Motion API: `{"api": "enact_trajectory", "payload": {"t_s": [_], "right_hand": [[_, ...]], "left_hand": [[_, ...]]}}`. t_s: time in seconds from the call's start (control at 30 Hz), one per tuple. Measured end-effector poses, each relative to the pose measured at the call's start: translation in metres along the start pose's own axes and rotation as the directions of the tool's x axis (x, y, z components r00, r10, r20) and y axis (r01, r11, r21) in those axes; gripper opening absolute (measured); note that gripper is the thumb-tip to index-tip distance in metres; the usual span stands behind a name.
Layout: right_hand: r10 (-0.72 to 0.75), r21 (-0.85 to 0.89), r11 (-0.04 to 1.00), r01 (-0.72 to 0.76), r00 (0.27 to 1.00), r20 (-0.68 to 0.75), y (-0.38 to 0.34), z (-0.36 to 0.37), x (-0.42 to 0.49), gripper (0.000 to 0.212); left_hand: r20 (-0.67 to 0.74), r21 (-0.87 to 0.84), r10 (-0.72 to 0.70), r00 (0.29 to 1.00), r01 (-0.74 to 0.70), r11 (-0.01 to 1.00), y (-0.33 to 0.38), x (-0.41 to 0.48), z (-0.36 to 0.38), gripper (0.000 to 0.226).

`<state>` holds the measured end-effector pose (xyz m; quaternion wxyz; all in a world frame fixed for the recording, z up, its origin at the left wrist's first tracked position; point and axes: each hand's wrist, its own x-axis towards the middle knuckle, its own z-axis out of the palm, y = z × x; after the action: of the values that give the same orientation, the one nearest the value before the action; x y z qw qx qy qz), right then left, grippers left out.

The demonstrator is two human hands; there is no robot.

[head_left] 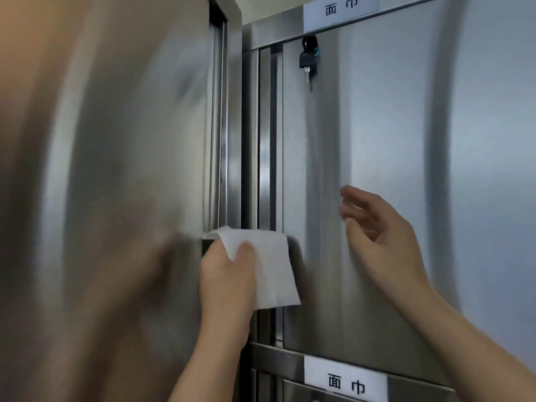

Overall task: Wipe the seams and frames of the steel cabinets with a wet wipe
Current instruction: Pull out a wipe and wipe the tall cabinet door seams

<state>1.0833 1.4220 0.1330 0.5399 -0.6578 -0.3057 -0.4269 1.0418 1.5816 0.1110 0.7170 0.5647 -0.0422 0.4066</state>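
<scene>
Two steel cabinets meet at a vertical seam running down the middle of the view. My left hand grips a folded white wet wipe and holds it against the seam and frame, at the bottom corner of the left cabinet's door. The wipe hangs over the left edge of the right cabinet door. My right hand hovers in front of that door with fingers loosely spread, holding nothing; whether it touches the steel I cannot tell.
A black key hangs from the lock at the top of the right door. White paper labels sit on the frame above and below that door. A lower door starts under the bottom label.
</scene>
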Motion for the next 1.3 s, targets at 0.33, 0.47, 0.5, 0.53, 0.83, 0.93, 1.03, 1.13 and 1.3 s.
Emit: {"api": "enact_trajectory", "payload": {"t_s": [0.33,0.47,0.5,0.53,0.83,0.93,1.03,1.13,1.3], "right_hand": [[-0.477,-0.752,0.473,0.460,0.851,0.220,0.009,-0.016,0.042,0.059],[-0.452,-0.842,0.295,0.452,0.842,0.293,0.017,-0.018,0.071,0.058],[-0.442,-0.857,0.261,0.444,0.844,0.302,0.020,-0.019,0.077,0.058],[-0.437,-0.870,0.227,0.437,0.844,0.310,0.023,-0.020,0.082,0.057],[-0.499,-0.887,0.102,0.450,0.795,0.346,0.031,-0.020,0.112,0.058],[-0.516,-0.894,0.077,0.441,0.785,0.343,0.025,-0.016,0.128,0.059],[-0.516,-0.906,0.069,0.417,0.792,0.325,0.019,-0.015,0.146,0.060],[-0.539,-0.915,0.069,0.397,0.787,0.301,0.020,-0.014,0.150,0.060],[-0.550,-0.920,0.052,0.387,0.781,0.297,0.024,-0.014,0.150,0.065]], "left_hand": [[0.158,0.474,0.469,0.869,-0.484,0.736,0.037,0.042,0.086,0.044],[0.219,0.426,0.367,0.904,-0.427,0.797,0.035,0.056,0.103,0.044],[0.223,0.421,0.355,0.908,-0.418,0.805,0.035,0.059,0.104,0.044],[0.240,0.422,0.359,0.902,-0.430,0.799,0.034,0.062,0.105,0.043],[0.285,0.192,0.340,0.896,-0.401,0.896,0.050,0.099,0.114,0.039],[0.327,0.153,0.367,0.871,-0.432,0.889,0.061,0.112,0.119,0.041],[0.387,0.259,0.452,0.804,-0.565,0.783,0.071,0.128,0.127,0.041],[0.414,0.383,0.537,0.735,-0.676,0.630,0.069,0.140,0.134,0.040],[0.429,0.521,0.615,0.662,-0.737,0.430,0.054,0.143,0.130,0.046]]}}
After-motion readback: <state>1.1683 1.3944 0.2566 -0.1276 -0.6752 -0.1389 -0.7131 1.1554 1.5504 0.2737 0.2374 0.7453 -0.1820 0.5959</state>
